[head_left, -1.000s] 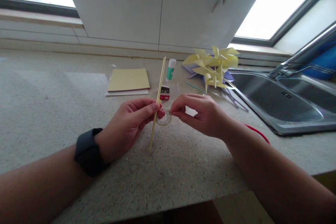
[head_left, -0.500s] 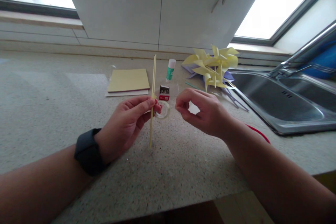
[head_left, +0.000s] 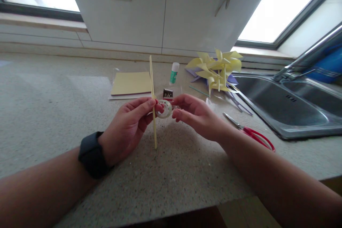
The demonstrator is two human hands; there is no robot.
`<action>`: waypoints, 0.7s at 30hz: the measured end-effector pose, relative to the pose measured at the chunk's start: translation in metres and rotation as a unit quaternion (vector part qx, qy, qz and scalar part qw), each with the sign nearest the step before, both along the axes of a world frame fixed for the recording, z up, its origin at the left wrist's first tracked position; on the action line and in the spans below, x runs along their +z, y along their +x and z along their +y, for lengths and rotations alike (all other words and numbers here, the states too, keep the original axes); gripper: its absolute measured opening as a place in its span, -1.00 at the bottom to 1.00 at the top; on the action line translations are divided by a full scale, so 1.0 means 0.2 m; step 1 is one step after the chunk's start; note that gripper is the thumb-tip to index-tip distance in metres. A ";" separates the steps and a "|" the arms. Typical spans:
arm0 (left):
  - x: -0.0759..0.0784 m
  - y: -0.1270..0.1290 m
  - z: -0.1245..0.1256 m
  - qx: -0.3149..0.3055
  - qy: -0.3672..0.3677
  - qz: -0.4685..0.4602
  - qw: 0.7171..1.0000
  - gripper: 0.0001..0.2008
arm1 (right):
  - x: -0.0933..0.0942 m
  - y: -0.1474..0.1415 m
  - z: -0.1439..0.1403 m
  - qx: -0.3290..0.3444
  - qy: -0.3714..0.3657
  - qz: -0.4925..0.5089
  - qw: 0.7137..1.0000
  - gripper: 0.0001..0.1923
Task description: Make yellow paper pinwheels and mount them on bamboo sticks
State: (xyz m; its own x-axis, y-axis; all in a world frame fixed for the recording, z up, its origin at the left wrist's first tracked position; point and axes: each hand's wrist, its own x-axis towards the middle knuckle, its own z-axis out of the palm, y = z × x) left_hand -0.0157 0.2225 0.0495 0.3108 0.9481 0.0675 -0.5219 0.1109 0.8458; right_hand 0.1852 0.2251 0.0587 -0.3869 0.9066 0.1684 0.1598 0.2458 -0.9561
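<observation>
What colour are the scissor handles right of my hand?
Red. The scissors lie on the countertop; the head view shows them.

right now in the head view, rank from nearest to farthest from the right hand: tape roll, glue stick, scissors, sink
From the right hand:
1. tape roll, at its fingertips, left
2. scissors, right, on the counter
3. glue stick, behind, upright
4. sink, far right

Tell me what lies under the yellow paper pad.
A white sheet pokes out beneath the yellow paper pad along its near edge, on the countertop. Anything else beneath is covered.
</observation>
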 end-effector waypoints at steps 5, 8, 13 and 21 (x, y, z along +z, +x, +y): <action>0.00 0.00 0.00 -0.014 -0.005 -0.017 1.000 -0.85 | -0.01 -0.05 0.00 0.001 -0.038 0.031 0.999 -0.67; 0.00 0.00 0.00 -0.020 -0.008 -0.020 1.000 -0.87 | -0.01 -0.05 0.00 -0.026 -0.016 0.029 0.999 -0.71; -0.01 -0.01 0.00 -0.005 -0.027 0.007 1.000 -0.93 | -0.01 -0.03 0.00 -0.083 0.111 0.028 0.990 -0.84; -0.01 -0.01 -0.01 -0.022 -0.018 0.048 0.998 -0.91 | 0.05 0.03 -0.02 -0.134 0.399 -0.132 0.897 -0.88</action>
State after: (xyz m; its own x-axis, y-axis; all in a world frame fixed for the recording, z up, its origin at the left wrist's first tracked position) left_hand -0.0185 0.2211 0.0469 0.3565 0.9343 0.0012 -0.4329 0.1641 0.8864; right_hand 0.1902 0.2216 0.0689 -0.2944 0.6042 0.7404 0.5109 0.7543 -0.4124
